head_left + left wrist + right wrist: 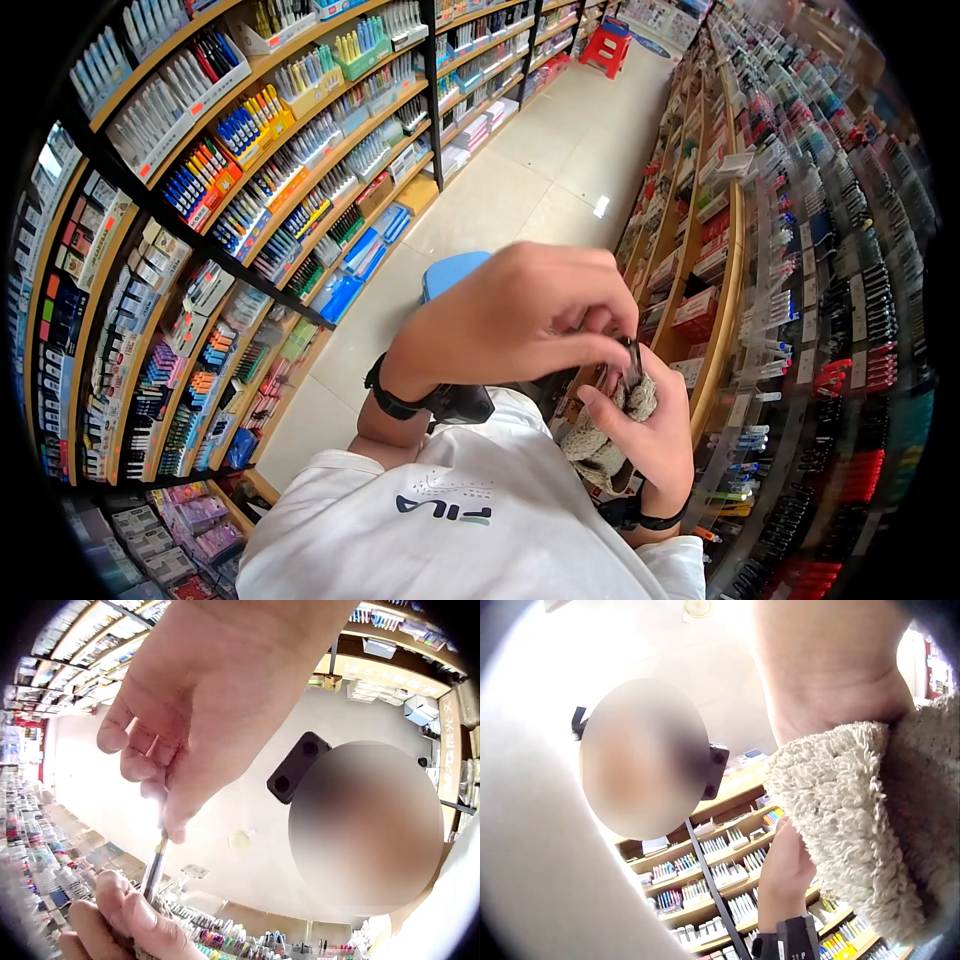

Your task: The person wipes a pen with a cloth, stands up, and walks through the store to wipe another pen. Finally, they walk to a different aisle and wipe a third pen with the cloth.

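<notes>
My left hand reaches across from the left and pinches the upper end of a slim pen between thumb and fingers. The pen has a shiny, partly dark barrel and slants down toward my right hand. That hand grips a fluffy beige cloth, bunched around the pen's lower end, with its thumb and fingertips close to the barrel. Folds of the cloth hang below the palm in the head view. The pen's lower tip is hidden by the cloth and fingers.
Close on the right stands a long display rack packed with pens, with a wooden shelf edge beside my right hand. Shelves of boxed pens line the left. A blue stool is on the tiled floor; a red stool stands farther down the aisle.
</notes>
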Demonstrator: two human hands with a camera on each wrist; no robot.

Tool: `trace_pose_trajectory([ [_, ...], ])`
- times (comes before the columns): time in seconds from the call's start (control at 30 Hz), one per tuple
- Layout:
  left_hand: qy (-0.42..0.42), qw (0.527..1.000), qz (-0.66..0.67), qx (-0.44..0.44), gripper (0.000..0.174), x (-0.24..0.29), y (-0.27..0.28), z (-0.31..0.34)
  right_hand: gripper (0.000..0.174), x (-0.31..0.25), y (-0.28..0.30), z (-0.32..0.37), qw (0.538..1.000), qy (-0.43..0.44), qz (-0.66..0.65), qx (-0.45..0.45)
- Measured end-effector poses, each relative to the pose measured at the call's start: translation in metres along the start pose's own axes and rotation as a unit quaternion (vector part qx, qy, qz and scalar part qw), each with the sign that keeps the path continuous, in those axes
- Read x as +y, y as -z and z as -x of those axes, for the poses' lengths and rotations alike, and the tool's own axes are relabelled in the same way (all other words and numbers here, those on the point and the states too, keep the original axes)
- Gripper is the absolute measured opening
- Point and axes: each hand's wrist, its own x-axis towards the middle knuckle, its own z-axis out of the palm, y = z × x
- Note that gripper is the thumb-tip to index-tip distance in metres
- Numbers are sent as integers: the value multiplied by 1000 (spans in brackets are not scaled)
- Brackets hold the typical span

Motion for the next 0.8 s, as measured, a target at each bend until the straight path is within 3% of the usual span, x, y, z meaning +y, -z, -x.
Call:
trace_pose_trajectory([
  [0.13, -32, 997, -10, 73, 17, -3, 2, 1, 22, -3, 1, -1, 1000, -17, -13, -1],
  [0.4, -25, 997, 22, -65, 12, -9, -21, -1, 21, 0, -4, -2, 998, 38, -55, 12],
  [0.8, -16, 994, -9, -106, 10, -8, -22, 1, 22, 5, -4, 1, 998, 12, -60, -9],
])
